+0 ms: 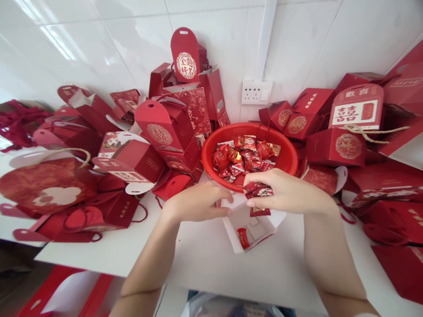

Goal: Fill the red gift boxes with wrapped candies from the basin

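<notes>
An open box [264, 232] with a white inside stands on the white table, and one red wrapped candy [243, 238] lies in it. Over the box my right hand [280, 192] grips several red candy packets [258, 190] between thumb and fingers. My left hand [201, 201] is at the left side of the box, fingers apart and curved, with nothing in it. Just behind both hands sits a red plastic basket [291, 155] holding many red wrapped candies [251, 154].
Red gift boxes [165, 125] are piled along the left and back. More red boxes [350, 149] crowd the right side. A power socket [257, 92] is on the tiled wall [218, 35]. A clear plastic bag [231, 306] shows at the bottom edge, below the table [205, 259].
</notes>
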Demonstrator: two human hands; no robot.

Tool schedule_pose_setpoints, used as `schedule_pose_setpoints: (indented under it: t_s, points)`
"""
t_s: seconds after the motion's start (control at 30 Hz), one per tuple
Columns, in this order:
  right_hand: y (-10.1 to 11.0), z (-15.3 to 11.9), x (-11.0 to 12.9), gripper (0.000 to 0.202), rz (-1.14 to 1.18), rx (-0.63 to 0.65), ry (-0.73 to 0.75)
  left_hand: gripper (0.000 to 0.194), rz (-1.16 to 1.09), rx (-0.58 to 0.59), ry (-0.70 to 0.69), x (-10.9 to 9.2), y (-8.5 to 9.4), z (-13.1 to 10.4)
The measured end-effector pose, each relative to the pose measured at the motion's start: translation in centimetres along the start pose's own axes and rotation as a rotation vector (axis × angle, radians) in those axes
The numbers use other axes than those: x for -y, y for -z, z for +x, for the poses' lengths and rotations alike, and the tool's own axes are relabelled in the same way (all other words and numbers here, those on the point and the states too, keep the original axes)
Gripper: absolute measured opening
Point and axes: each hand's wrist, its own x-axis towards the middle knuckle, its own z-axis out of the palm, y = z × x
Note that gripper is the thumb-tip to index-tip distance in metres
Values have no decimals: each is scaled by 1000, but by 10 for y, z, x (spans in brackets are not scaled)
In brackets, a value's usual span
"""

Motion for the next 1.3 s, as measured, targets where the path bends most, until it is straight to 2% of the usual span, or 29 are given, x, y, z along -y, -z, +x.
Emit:
schedule_pose_setpoints:
  t_s: [0.13, 0.27, 0.47, 0.6, 0.77, 0.9, 1.07, 1.17, 1.3]
  points:
    - [-7, 7, -2, 8, -95, 150, 62, 30, -7, 21, -50, 4, -2, 3]
    - [-8, 8, -6, 14, -137, 51, 28, 33, -15, 1, -86, 6, -3, 4]
    - [-7, 0, 1, 25, 1, -152, -41, 32, -3, 28, -80, 6, -3, 5]
    - [-10, 4, 2, 25, 40, -122, 1, 34, -18, 33, -64, 6, -1, 4]
    - [-13, 13, -1, 36, 26, -22, -74, 26, -54, 64, -86, 5, 0, 5]
    - [-13, 13, -4, 40, 35, -131, -63, 27, -39, 43, -83, 5, 0, 4]
    - [-11, 6, -1, 26, 174, -267, -38, 32, -24, 29, -65, 6, 0, 3]
    - [-15, 3, 0, 23, 195, -252, -43, 33, -30, 38, -62, 5, 0, 3]
    - [-26, -1, -3, 20, 223, -147, -62, 31, -34, 70, -65, 4, 1, 4]
